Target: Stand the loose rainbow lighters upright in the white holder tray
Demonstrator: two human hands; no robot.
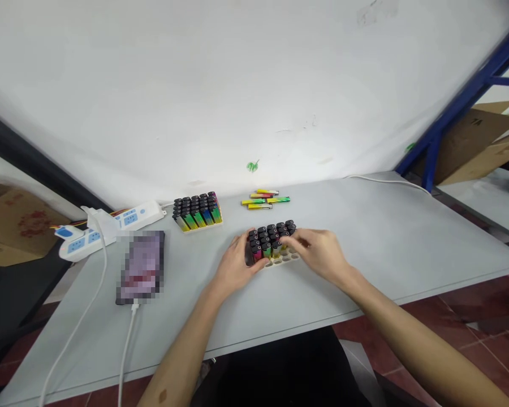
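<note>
In the head view, a white tray with round holes point(283, 260) stands on the table in front of me. Rows of upright lighters with black tops point(267, 247) fill its back and left part, while several holes along the front right show bare. My left hand point(234, 264) is curved around the tray's left side, the thumb at the front edge and fingers behind. At the right side, my right hand point(320, 251) pinches a lighter among the others; the fingers mostly cover it. Further left, a second white tray point(208, 228) holds packed upright coloured lighters point(197, 212).
Several loose lighters point(261, 201) lie near the wall. On the left are a white power strip point(110, 229), a phone point(142, 268) and its white charging cable point(128, 345). Cardboard boxes point(470, 141) stand beyond a blue frame point(432, 152) at right.
</note>
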